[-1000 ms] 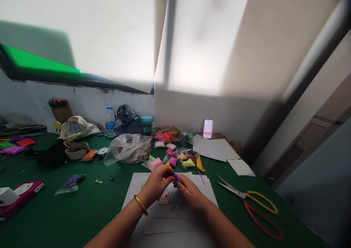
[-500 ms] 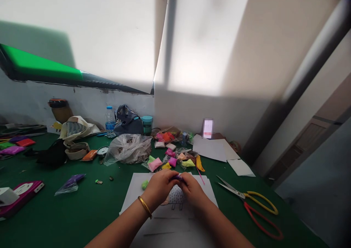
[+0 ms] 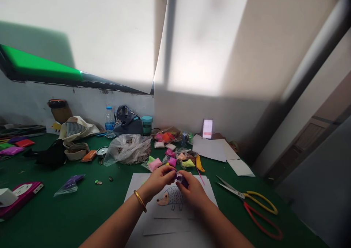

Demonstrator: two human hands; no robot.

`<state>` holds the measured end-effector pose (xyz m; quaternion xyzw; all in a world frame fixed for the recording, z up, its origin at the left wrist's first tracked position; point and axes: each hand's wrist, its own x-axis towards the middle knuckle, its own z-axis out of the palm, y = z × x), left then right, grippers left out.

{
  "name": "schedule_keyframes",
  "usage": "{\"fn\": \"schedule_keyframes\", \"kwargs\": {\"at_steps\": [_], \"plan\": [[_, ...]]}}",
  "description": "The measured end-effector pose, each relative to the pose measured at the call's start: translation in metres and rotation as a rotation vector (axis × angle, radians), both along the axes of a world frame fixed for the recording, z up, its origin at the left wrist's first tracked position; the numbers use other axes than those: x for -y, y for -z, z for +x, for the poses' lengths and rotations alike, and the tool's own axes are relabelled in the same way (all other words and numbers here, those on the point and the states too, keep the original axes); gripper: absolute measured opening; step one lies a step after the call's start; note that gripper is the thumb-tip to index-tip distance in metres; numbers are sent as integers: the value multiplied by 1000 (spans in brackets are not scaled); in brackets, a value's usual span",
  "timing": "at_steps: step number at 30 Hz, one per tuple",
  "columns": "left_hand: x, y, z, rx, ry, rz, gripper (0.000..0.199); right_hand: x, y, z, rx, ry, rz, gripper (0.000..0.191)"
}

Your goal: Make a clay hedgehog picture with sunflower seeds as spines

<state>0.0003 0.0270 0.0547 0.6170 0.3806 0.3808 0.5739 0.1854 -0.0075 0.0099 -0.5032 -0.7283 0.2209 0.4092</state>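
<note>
Both hands are closed on a small purple clay packet [image 3: 182, 179] with shiny clear wrapping, held above a white paper sheet [image 3: 137, 184]. My left hand [image 3: 159, 180], below a gold bangle, pinches the packet's left end. Around its right side curl the fingers of my right hand [image 3: 194, 190]. Beneath them, the sheet bears a hedgehog drawing [image 3: 174, 196] whose face is covered in peach colour. A bit of green clay on the sheet is mostly hidden behind my left hand.
Large scissors [image 3: 244, 195] lie spread at the right. Colourful clay packets [image 3: 172, 162] and a clear plastic bag [image 3: 130, 148] sit beyond the sheet. Another purple packet [image 3: 71, 184] and a magenta box [image 3: 23, 196] are at the left. A water bottle [image 3: 110, 123] stands by the wall.
My hands have drawn slightly apart, the left one moving left and down, so more of the purple packet shows. The hedgehog's face is now uncovered; the green clay is mostly hidden.
</note>
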Motion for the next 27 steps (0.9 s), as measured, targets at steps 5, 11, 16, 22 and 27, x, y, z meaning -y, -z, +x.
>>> {"fn": "schedule_keyframes", "kwargs": {"at_steps": [5,11,16,22,27], "plan": [[-11,3,-6,-70,-175,86,31,-13,0,15,58,76,101,34],[-5,-9,-17,47,-136,-162,36,-43,3,55,350,154,-45,41],[1,-8,-20,133,-119,-270,38,-53,13,69,429,237,-46,66],[4,-9,-15,298,-146,-432,20,-34,-6,54,315,305,230,56],[36,-14,10,414,133,-407,26,-6,-42,8,211,49,410,50]]}}
